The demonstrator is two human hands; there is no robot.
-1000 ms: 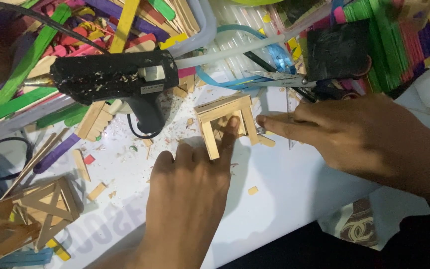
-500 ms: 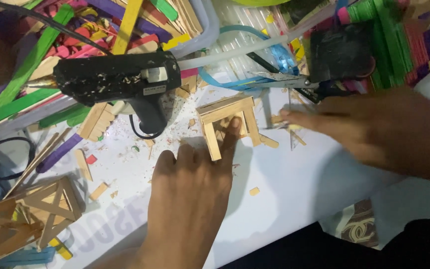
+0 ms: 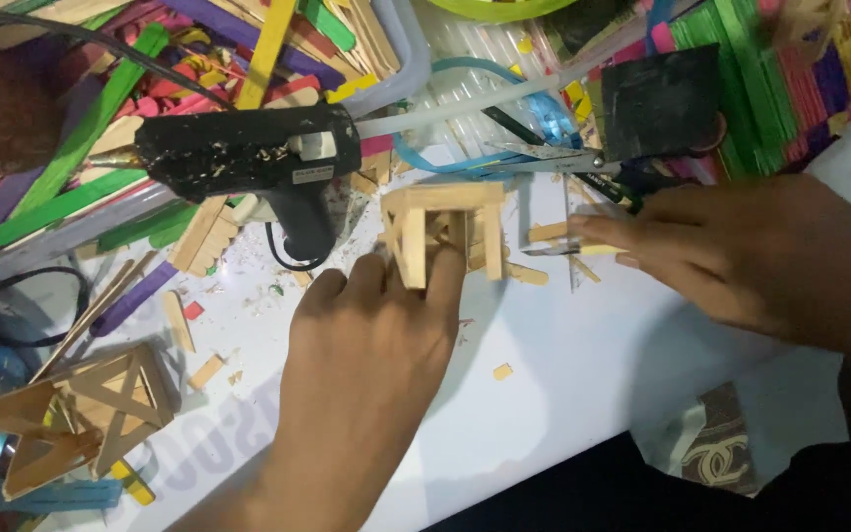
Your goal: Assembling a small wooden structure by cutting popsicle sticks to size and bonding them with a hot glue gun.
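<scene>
My left hand (image 3: pixel 371 365) reaches up from the bottom middle, and its fingertips grip a small frame of glued wooden sticks (image 3: pixel 445 232) on the white table (image 3: pixel 554 394). My right hand (image 3: pixel 741 251) comes in from the right. Its fingertips pinch a short pale stick piece (image 3: pixel 598 249) just right of the frame, among other loose stick bits (image 3: pixel 544 232). A black glue gun (image 3: pixel 248 158) lies to the upper left of the frame with its nozzle pointing left. Scissors with a blue handle (image 3: pixel 544 158) lie behind the frame.
A tray of coloured craft sticks (image 3: pixel 248 49) fills the top left. Stacks of coloured sticks (image 3: pixel 800 69) and a black block (image 3: pixel 657 99) sit at the top right. A finished stick structure (image 3: pixel 81 414) stands at the lower left. Small offcuts (image 3: pixel 501 371) dot the table.
My right hand has drawn away from the frame to the right and now pinches a short stick. My left hand has kept hold of the frame, turning it slightly.
</scene>
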